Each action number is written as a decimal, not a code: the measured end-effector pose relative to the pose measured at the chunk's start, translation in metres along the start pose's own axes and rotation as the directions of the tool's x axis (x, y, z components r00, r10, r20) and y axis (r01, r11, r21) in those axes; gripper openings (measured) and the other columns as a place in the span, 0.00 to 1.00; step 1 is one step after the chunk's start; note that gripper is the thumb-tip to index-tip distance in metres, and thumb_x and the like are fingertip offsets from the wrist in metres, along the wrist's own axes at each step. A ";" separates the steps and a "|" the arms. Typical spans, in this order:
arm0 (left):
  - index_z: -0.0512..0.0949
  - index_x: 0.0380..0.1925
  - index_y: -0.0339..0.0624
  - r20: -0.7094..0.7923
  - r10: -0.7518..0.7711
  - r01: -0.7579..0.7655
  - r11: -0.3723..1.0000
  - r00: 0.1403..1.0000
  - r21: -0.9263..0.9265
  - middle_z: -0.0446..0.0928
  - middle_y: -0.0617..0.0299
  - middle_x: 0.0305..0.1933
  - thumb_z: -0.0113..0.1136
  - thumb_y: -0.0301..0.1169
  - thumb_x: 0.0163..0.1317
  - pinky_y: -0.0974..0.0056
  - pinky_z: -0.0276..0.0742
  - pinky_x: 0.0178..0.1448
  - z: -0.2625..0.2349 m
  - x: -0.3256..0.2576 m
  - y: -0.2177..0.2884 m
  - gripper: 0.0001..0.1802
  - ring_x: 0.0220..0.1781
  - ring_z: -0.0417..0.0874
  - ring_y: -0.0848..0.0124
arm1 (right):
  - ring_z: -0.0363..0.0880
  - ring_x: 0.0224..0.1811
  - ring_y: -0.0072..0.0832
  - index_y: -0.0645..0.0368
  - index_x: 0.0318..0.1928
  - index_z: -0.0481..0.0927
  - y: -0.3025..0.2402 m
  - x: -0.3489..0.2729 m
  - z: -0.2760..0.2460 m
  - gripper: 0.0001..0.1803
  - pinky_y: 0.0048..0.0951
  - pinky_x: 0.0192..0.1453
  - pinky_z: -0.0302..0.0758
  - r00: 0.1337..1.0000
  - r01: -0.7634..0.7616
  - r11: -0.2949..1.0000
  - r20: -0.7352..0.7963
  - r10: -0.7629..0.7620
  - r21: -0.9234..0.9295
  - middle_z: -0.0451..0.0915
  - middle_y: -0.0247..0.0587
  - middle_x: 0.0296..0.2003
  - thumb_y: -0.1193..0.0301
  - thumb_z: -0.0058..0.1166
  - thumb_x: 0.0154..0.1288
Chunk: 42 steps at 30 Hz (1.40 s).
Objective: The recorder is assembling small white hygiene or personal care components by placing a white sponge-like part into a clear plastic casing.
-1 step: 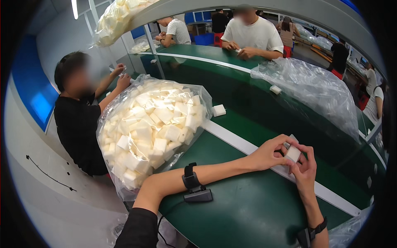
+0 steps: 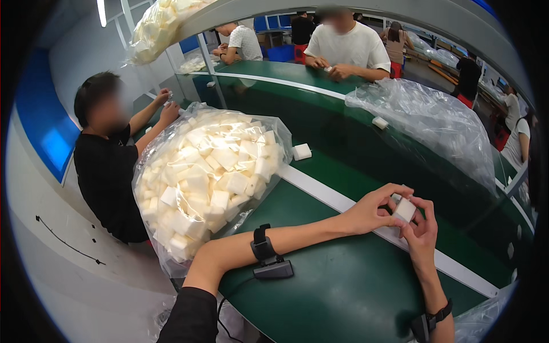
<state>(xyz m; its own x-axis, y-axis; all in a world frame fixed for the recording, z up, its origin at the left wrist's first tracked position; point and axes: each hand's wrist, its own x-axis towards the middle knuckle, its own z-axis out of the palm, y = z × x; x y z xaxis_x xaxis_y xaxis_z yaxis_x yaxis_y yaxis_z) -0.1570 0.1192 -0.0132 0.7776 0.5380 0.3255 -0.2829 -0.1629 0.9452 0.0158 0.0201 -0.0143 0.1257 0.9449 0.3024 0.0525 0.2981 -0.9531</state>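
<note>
Right of centre in the frame, both hands meet over the green bench (image 2: 343, 291). The left hand (image 2: 369, 212) reaches in from the lower left, its fingers (image 2: 394, 190) curled over the top of a small white block (image 2: 404, 210). The right hand (image 2: 422, 231) comes up from the lower right edge, its fingers closed on the same block from below and behind. So the block is pinched between the two hands, held just above the pale strip (image 2: 320, 191) that runs diagonally across the bench.

Each wrist carries a dark band: the left wristband (image 2: 263, 248) has a small dark box hanging beside it, and the right wristband (image 2: 434, 317) sits near the bottom edge.

Left of centre, a big clear plastic bag (image 2: 206, 183) bulges with white blocks of the same kind. One loose white block (image 2: 301, 151) lies on the bench just beside it. In the upper right, a second clear bag (image 2: 434, 126), crumpled and nearly flat, sprawls over the bench.

At the left edge, a person in a black shirt (image 2: 106, 177) works with both hands raised. At the top, a person in a white shirt (image 2: 346, 48) leans on the far bench.
</note>
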 end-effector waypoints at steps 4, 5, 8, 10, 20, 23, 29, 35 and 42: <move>0.61 0.73 0.41 -0.025 -0.033 0.033 0.999 0.999 -0.024 0.72 0.57 0.60 0.66 0.17 0.60 0.66 0.80 0.58 -0.011 -0.008 -0.004 0.42 0.54 0.79 0.72 | 0.75 0.53 0.25 0.62 0.63 0.68 0.006 0.006 0.006 0.30 0.26 0.48 0.77 0.992 0.123 0.991 0.038 -0.122 -0.042 0.65 0.38 0.58 0.83 0.57 0.59; 0.61 0.73 0.41 0.003 -0.031 0.031 0.998 1.000 -0.047 0.73 0.57 0.58 0.66 0.17 0.60 0.65 0.80 0.60 -0.015 -0.009 -0.004 0.41 0.55 0.79 0.72 | 0.75 0.51 0.24 0.60 0.64 0.68 0.006 0.007 0.008 0.31 0.26 0.48 0.77 0.984 0.178 0.976 0.050 -0.173 -0.125 0.65 0.38 0.58 0.82 0.58 0.58; 0.62 0.73 0.41 -0.004 -0.043 0.043 0.998 0.999 -0.054 0.75 0.57 0.55 0.66 0.17 0.60 0.63 0.79 0.62 -0.015 -0.006 -0.001 0.41 0.55 0.79 0.71 | 0.73 0.47 0.24 0.58 0.66 0.69 0.004 0.006 0.008 0.33 0.26 0.46 0.77 0.979 0.203 0.964 0.048 -0.198 -0.170 0.64 0.39 0.59 0.82 0.58 0.58; 0.63 0.73 0.42 -0.008 -0.022 0.022 0.999 1.000 -0.044 0.75 0.57 0.54 0.66 0.17 0.60 0.62 0.80 0.62 -0.016 -0.005 0.000 0.40 0.54 0.79 0.70 | 0.73 0.46 0.23 0.56 0.67 0.69 0.003 0.006 0.008 0.34 0.26 0.45 0.77 0.977 0.213 0.956 0.052 -0.207 -0.202 0.64 0.39 0.60 0.82 0.59 0.58; 0.64 0.72 0.40 0.008 0.006 -0.006 0.999 1.000 -0.053 0.73 0.57 0.54 0.63 0.18 0.61 0.64 0.82 0.56 -0.010 -0.004 0.003 0.38 0.53 0.79 0.71 | 0.74 0.44 0.22 0.56 0.66 0.69 0.003 0.004 0.003 0.35 0.23 0.39 0.77 0.971 0.236 0.935 0.042 -0.234 -0.265 0.65 0.39 0.59 0.83 0.61 0.57; 0.62 0.73 0.39 0.004 -0.020 0.020 0.997 1.000 -0.075 0.74 0.56 0.53 0.63 0.18 0.63 0.64 0.80 0.54 -0.010 -0.005 0.003 0.38 0.53 0.78 0.70 | 0.75 0.45 0.23 0.56 0.66 0.70 0.004 0.004 0.004 0.34 0.23 0.39 0.77 0.969 0.246 0.934 0.040 -0.244 -0.260 0.64 0.40 0.59 0.83 0.61 0.57; 0.62 0.73 0.39 0.013 -0.041 0.041 0.995 0.999 -0.086 0.74 0.55 0.54 0.63 0.18 0.64 0.64 0.80 0.55 -0.011 -0.004 0.004 0.37 0.54 0.78 0.69 | 0.77 0.45 0.24 0.59 0.65 0.70 0.004 0.003 0.005 0.33 0.24 0.40 0.79 0.965 0.257 0.934 0.012 -0.262 -0.247 0.64 0.42 0.59 0.83 0.62 0.57; 0.61 0.71 0.37 0.051 -0.060 0.066 0.990 0.997 -0.122 0.74 0.55 0.54 0.64 0.21 0.66 0.64 0.81 0.54 -0.014 -0.005 0.001 0.35 0.54 0.79 0.69 | 0.79 0.41 0.23 0.64 0.61 0.74 0.001 0.004 0.003 0.29 0.24 0.40 0.86 0.962 0.266 0.921 0.021 -0.272 -0.284 0.68 0.43 0.55 0.83 0.66 0.57; 0.61 0.72 0.38 0.085 -0.083 0.096 0.980 0.993 -0.172 0.72 0.56 0.53 0.65 0.23 0.66 0.65 0.81 0.52 -0.016 -0.006 0.003 0.36 0.50 0.79 0.70 | 0.79 0.40 0.23 0.65 0.61 0.73 0.002 0.004 0.005 0.30 0.24 0.40 0.85 0.939 0.334 0.896 0.024 -0.342 -0.292 0.68 0.44 0.54 0.83 0.66 0.57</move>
<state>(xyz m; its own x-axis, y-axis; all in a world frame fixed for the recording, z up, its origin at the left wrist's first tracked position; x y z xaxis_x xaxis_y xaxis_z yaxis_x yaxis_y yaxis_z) -0.1715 0.1285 -0.0128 0.8433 0.4772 0.2473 -0.2990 0.0341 0.9536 0.0115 0.0251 -0.0153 0.0760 0.7891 0.6096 0.3781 0.5428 -0.7499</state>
